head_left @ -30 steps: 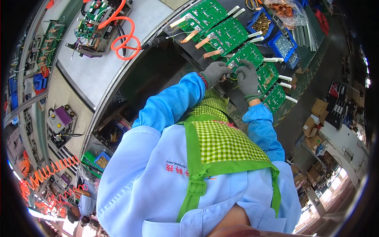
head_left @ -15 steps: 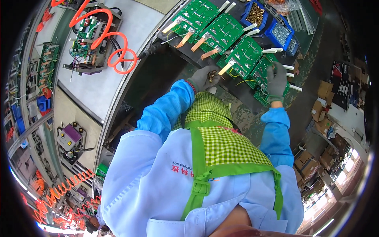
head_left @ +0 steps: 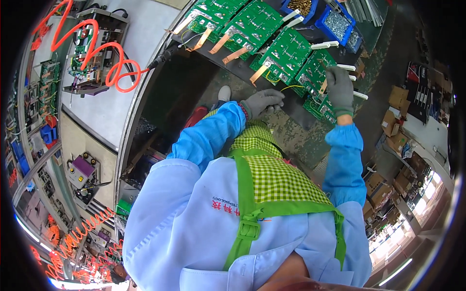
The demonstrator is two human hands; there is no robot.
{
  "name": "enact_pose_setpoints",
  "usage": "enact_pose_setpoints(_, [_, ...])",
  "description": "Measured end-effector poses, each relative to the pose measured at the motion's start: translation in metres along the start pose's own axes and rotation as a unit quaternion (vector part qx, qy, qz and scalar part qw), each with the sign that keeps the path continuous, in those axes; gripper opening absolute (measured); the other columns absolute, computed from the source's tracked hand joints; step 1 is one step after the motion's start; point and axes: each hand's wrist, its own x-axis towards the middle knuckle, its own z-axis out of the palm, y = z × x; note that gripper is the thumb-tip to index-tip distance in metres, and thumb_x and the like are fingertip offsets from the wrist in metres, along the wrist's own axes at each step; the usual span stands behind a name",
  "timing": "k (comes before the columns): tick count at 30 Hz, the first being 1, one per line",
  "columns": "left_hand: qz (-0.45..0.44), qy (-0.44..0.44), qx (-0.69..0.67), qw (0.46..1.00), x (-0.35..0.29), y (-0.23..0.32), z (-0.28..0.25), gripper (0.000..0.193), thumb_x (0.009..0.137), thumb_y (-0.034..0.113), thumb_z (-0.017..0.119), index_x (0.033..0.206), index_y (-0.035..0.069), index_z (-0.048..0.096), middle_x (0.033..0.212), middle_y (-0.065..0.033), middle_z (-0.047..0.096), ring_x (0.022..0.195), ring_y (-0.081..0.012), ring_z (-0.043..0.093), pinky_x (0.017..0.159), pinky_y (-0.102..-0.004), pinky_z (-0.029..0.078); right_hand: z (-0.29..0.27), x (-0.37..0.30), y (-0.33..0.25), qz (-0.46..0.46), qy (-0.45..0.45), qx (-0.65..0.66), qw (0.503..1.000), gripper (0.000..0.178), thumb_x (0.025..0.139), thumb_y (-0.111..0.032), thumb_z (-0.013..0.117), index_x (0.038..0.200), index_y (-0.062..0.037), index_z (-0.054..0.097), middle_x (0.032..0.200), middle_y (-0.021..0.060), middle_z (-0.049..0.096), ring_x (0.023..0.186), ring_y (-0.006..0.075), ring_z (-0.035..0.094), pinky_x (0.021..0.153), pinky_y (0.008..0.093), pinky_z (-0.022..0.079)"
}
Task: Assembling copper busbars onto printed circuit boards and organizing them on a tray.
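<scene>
My left hand (head_left: 263,103), in a grey glove, is curled below the near edge of the circuit boards. Brass screws showed in it half a second ago; its fingers now cover them. In another grey glove, my right hand (head_left: 340,89) is bent down over a green circuit board (head_left: 310,72) at the right end of the row. Its fingers are together, and what they grip, if anything, is hidden. A copper strip (head_left: 323,86) stands right beside those fingers. A neighbouring green board (head_left: 286,53) has a copper strip (head_left: 259,73) at its near edge and a yellow wire (head_left: 291,87) nearby.
Blue bins of brass screws (head_left: 300,7) and silver hardware (head_left: 336,25) stand behind the boards. White strips (head_left: 324,45) stick out along the boards' far side. At left, an orange coiled hose (head_left: 121,72) lies over a pale bench (head_left: 109,114) beside an open electronic unit (head_left: 90,60).
The boards and bins have shifted left and up in view. My left hand has moved slightly right and turned, covering the brass screws. A copper strip now shows beside my right fingers.
</scene>
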Motion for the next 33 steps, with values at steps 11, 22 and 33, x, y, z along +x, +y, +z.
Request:
enact_pose_setpoints(11, [0.105,0.021,-0.330,0.938,0.035,0.004,0.006,0.015,0.094,0.017,0.055,0.102,0.005,0.052,0.085,-0.0045,0.056,0.067,-0.0101,0.055,0.051,-0.0184,0.047,-0.015,-0.094,-0.027,-0.006,-0.058,0.173,0.983,0.011,0.085,-0.014,0.060,0.093,-0.0058,0.060,0.088,0.0136,0.059,0.080,0.0332,0.059,0.068,0.0405,0.047])
enact_pose_setpoints(22, [0.067,-0.012,-0.397,0.915,0.038,0.007,0.028,0.018,0.095,0.027,0.055,0.096,0.009,0.052,0.074,0.0003,0.050,0.057,-0.0072,0.046,0.046,-0.0177,0.040,0.009,-0.133,-0.028,0.016,-0.138,0.220,0.966,0.014,0.084,-0.017,0.061,0.094,-0.0084,0.060,0.092,0.0129,0.059,0.084,0.0336,0.058,0.072,0.0416,0.047])
enact_pose_setpoints(33, [0.032,-0.011,-0.323,0.946,0.039,0.014,0.019,0.018,0.096,0.025,0.053,0.096,0.007,0.050,0.074,0.0006,0.048,0.062,-0.0069,0.048,0.048,-0.0172,0.042,0.031,-0.120,-0.049,0.111,-0.192,0.358,0.907,0.021,0.087,-0.023,0.062,0.091,-0.0025,0.060,0.082,0.0089,0.058,0.074,0.0226,0.058,0.065,0.0348,0.046])
